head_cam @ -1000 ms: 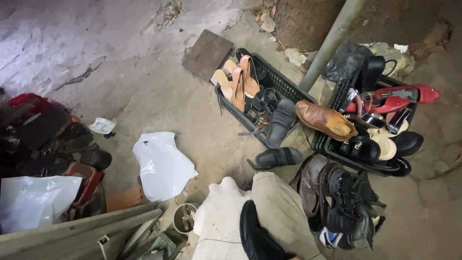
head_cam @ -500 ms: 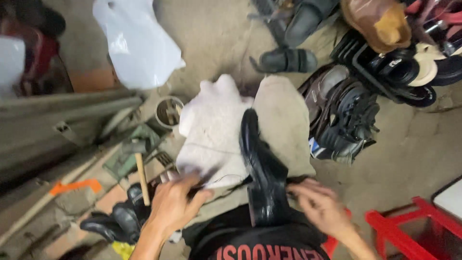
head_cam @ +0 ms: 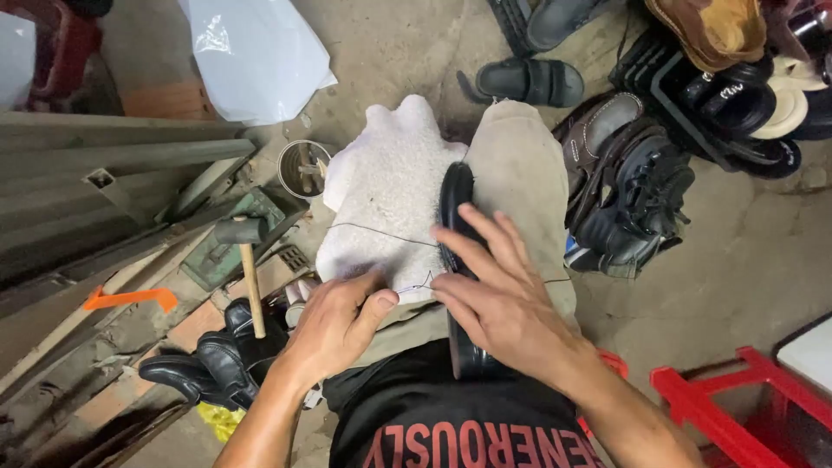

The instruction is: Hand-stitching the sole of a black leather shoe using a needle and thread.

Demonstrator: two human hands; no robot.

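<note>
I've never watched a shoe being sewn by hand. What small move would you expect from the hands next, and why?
Probably the left hand draws the thread sideways until it is snug. Its fingertips pinch the thread beside the black shoe, which the right hand steadies on the white towel, and a slack strand lies loose across the towel.

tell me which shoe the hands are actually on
The black dress shoe on the lap, under the right hand; the other shoes lie on the floor, untouched.
</note>
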